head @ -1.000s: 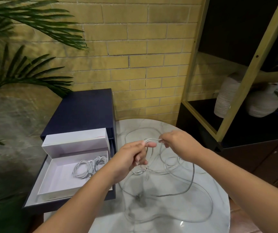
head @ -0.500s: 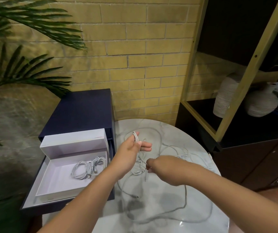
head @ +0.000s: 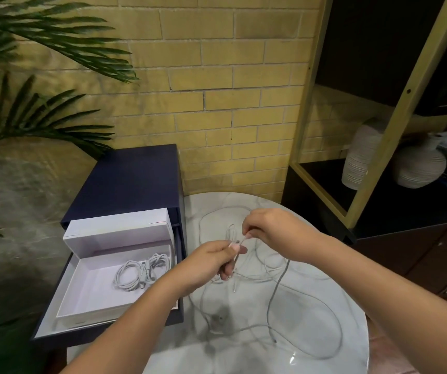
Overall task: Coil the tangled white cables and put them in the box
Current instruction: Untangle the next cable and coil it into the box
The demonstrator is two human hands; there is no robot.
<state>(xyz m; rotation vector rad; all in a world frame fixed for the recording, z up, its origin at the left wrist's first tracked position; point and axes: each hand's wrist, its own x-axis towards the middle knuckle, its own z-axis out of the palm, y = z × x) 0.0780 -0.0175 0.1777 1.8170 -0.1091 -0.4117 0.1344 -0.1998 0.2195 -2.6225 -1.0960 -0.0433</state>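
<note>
As you log this moment, file it under coiling, not packing.

1. Left hand (head: 211, 261), centre of frame: your fingers are curled round a small bunch of white strands. A short loop (head: 230, 231) stands up just above the thumb.
2. Right hand (head: 268, 230), just up and right of the left: thumb and forefinger are pinched on one strand, which runs across to the left hand's bunch. Other fingers are tucked under; can't tell if they touch any cable.
3. Loose cable (head: 277, 284): most of it is sprawled in wide loops over the round marble table (head: 244, 360), lower right of frame, and hangs down from both hands.
4. Box (head: 95, 292), lower left: white, lid (head: 117, 225) tipped back, sitting in the pulled-out navy drawer (head: 130, 179).
5. Coiled cables (head: 141, 273): approx. two bundles lie inside, toward its right wall.

Change vs. half a sec ago: your right hand was low over the table, below the left, and is now up beside it with a strand in its pinch. The left had its fingers out with a plug end held upright and is now closed over the loop.

Reading: prob. the first wrap is just being laid. Nearly the whole length is left to gather, and the crossings on the table may snag as you pull. Boxing this one isn't due yet.
</note>
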